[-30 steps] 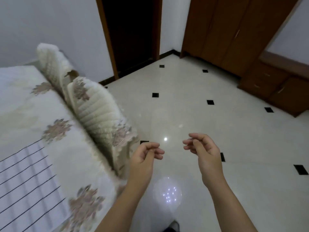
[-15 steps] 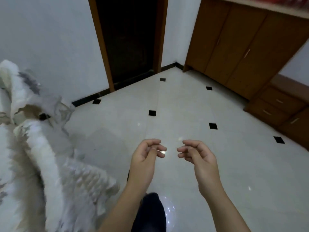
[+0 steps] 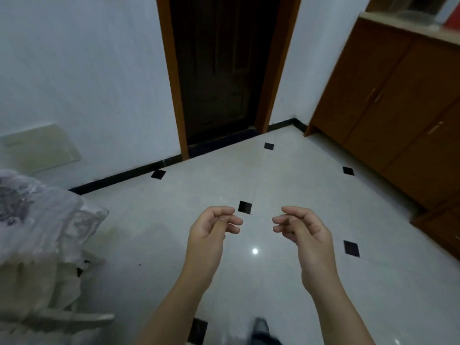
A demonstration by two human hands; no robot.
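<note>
My left hand [image 3: 211, 227] and my right hand [image 3: 302, 227] hang in front of me over the glossy tiled floor [image 3: 261, 185], a short gap between them. Both have loosely curled fingers and hold nothing. A pale quilted bedspread [image 3: 42, 220] with a floral pattern, blurred, lies bunched at the left edge, apart from both hands.
A dark doorway [image 3: 219, 70] with a wooden frame stands straight ahead. Brown wooden cabinets [image 3: 388, 108] line the right wall, with a lower drawer unit [image 3: 443, 227] beside them. A foot [image 3: 261, 329] shows at the bottom. The floor has small black diamond insets.
The view has swung right and up, away from the bed toward the doorway. The bedspread has slid to the far left. Both hands keep the same loose, empty pose.
</note>
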